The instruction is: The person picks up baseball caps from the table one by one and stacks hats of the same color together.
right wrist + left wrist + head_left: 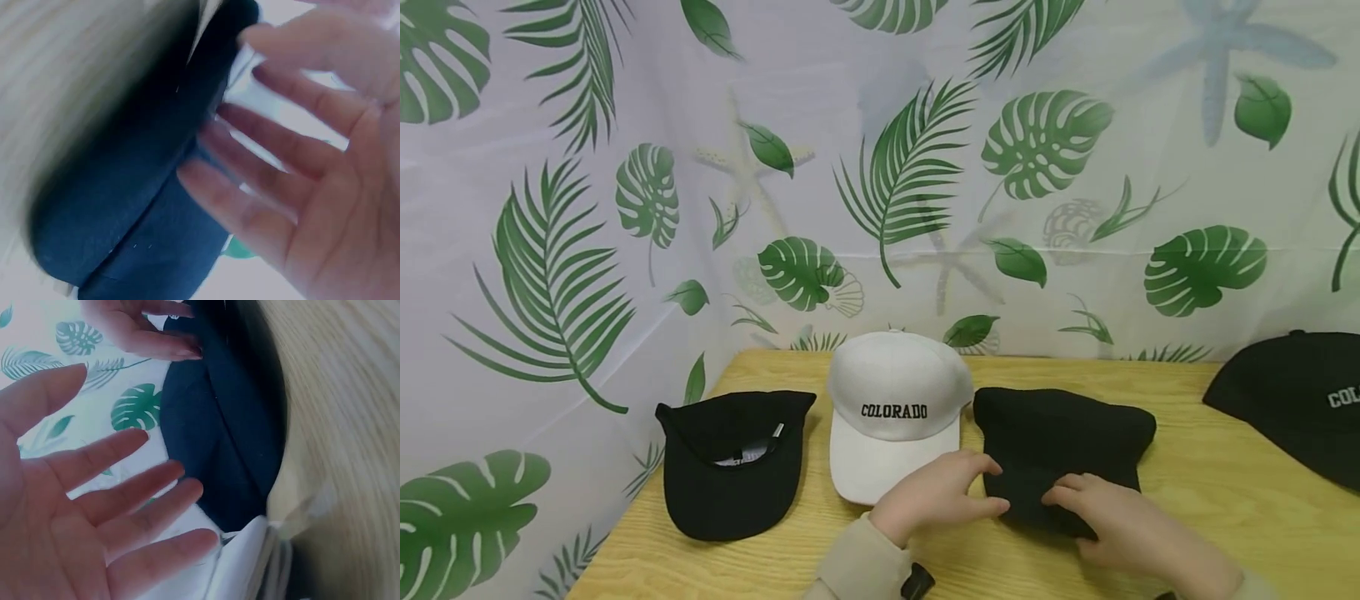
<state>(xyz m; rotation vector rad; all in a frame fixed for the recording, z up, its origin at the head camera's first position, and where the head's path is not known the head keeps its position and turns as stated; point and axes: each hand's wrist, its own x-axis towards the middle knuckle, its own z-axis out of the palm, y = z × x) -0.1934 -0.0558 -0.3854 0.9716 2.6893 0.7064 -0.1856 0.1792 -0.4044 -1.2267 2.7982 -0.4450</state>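
Observation:
A black cap [1060,437] lies on the wooden table between both hands, its brim toward the front. By its left edge my left hand [942,496] is spread in front of the white COLORADO cap [898,392]; the left wrist view shows this hand [94,512] holding nothing beside the black cap [219,419]. My right hand [1123,523] is over the cap's front right part. In the right wrist view its fingers [231,194] are extended at the black cap [119,206]; whether they touch it, I cannot tell.
Another black cap [737,475] lies at the left, its opening and inner strap showing. At the far right a black cap with pale lettering [1300,392] is cut off by the view's edge. A leaf-patterned cloth [880,208] hangs behind the table [1240,508].

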